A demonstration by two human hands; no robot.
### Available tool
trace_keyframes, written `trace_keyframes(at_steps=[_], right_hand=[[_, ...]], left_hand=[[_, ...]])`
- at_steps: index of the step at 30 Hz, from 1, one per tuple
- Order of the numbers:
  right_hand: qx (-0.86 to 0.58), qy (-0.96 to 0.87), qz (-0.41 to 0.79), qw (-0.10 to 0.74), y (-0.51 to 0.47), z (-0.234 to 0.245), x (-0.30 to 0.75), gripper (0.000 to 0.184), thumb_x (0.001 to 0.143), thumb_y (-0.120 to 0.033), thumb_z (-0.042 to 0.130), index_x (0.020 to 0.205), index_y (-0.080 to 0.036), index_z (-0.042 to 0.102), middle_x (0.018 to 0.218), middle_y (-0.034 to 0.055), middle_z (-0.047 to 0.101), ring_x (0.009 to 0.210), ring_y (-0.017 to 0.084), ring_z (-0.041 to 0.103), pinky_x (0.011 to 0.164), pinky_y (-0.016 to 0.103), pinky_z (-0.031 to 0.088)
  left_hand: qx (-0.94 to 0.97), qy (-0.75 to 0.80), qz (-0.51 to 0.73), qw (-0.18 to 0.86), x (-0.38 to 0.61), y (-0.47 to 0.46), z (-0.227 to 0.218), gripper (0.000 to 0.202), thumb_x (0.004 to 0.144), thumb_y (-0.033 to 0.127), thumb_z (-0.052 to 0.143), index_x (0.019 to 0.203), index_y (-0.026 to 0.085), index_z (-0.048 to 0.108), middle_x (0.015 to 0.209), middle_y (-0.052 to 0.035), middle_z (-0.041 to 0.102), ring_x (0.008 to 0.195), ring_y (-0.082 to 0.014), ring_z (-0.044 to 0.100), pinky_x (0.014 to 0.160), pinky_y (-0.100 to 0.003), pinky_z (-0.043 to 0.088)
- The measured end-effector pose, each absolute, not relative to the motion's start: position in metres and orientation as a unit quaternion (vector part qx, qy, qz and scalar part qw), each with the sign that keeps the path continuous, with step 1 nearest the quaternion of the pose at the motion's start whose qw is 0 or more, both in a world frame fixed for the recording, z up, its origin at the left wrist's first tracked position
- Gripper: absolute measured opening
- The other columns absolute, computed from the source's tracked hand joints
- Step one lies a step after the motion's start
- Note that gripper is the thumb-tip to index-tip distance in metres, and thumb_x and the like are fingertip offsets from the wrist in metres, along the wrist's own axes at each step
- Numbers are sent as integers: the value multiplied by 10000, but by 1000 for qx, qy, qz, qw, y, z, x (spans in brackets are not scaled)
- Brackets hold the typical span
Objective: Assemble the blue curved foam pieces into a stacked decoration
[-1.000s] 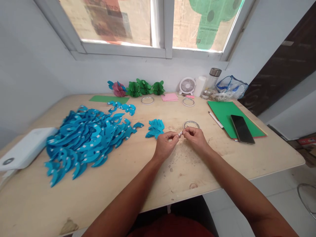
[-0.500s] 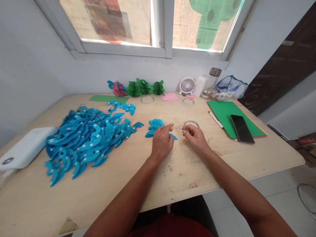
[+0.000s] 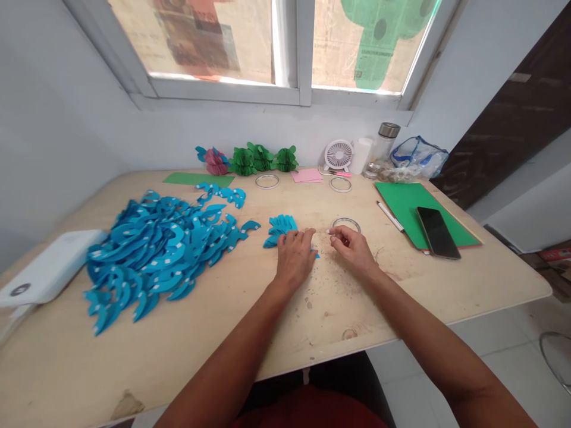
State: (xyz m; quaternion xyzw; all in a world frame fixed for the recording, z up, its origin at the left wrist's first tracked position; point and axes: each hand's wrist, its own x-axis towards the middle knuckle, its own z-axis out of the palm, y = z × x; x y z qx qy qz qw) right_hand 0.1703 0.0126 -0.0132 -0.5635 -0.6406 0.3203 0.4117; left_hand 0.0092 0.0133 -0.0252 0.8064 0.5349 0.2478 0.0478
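Observation:
My left hand [image 3: 294, 257] lies palm down on a small stack of blue paper cut-outs [image 3: 280, 228] in the middle of the wooden table [image 3: 223, 333], fingers pressing on its near edge. My right hand [image 3: 352, 246] is closed in a pinch on a tiny white scrap [image 3: 329, 232], just in front of a clear tape ring [image 3: 345, 224]. A big heap of blue curved paper pieces [image 3: 156, 249] with white tabs spreads to the left.
A white box [image 3: 44, 270] sits at the left edge. Green paper sheets [image 3: 414, 208] with a black phone [image 3: 437, 233] and a pen [image 3: 389, 216] lie at right. At the back stand green and pink paper ornaments [image 3: 261, 159], a small fan [image 3: 338, 155], a bottle [image 3: 379, 148], two tape rings.
My hands were together picking at a small white scrap. The left hand has since let go, moved up-left and come down on the small blue stack. The right keeps the scrap.

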Motion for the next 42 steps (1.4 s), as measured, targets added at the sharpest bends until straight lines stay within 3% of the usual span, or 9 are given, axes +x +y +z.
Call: trace_keyframes(at_steps=[7,15,23,28,31,35,42], right_hand=[[-561,-646,319,407,12,-13,171,200,761,-267,499,902,-180,611,593,-18,512,530,126,462,540,258,363],[-557,-650,318,408,12,-15,171,193,757,-265,503,893,-185,615,576,-23,507,520,124,461,536,254,359],[-555,-656,318,401,12,-15,170,200,757,-262,499,900,-183,615,609,-13,543,547,128,482,564,256,379],[-552,-655,322,403,12,-17,171,197,763,-272,498,897,-185,613,615,-12,544,561,130,491,570,255,387],[-551,-656,323,403,12,-17,171,194,765,-265,498,899,-183,612,617,-10,544,568,132,499,577,258,393],[-554,-658,312,403,12,-16,171,193,769,-272,497,891,-178,614,594,-16,529,568,131,498,573,254,391],[-549,-658,294,423,11,-18,171,193,769,-264,494,880,-169,620,561,-31,483,520,117,459,518,239,360]], left_hand=[[810,528,246,74,8,14,-26,412,742,117,538,1142,207,497,874,-81,656,971,-300,515,820,-434,326],[812,546,203,45,4,11,-19,439,719,300,643,1127,217,507,1029,-116,643,991,-327,512,823,-434,326],[819,545,162,79,4,9,-11,374,737,352,630,1059,185,537,764,-86,667,892,-316,571,744,-383,354],[839,517,139,97,5,6,-8,451,699,318,673,1106,192,525,752,-67,660,865,-306,582,713,-362,361],[846,509,144,71,9,4,-12,435,696,324,675,1086,186,537,787,-88,665,862,-308,579,706,-360,361],[843,511,167,-4,23,0,-23,238,783,321,571,963,166,572,753,-113,661,820,-291,576,707,-366,350],[845,493,185,-97,38,-5,-42,157,859,176,437,897,153,587,560,-62,598,638,-229,566,636,-340,310]])
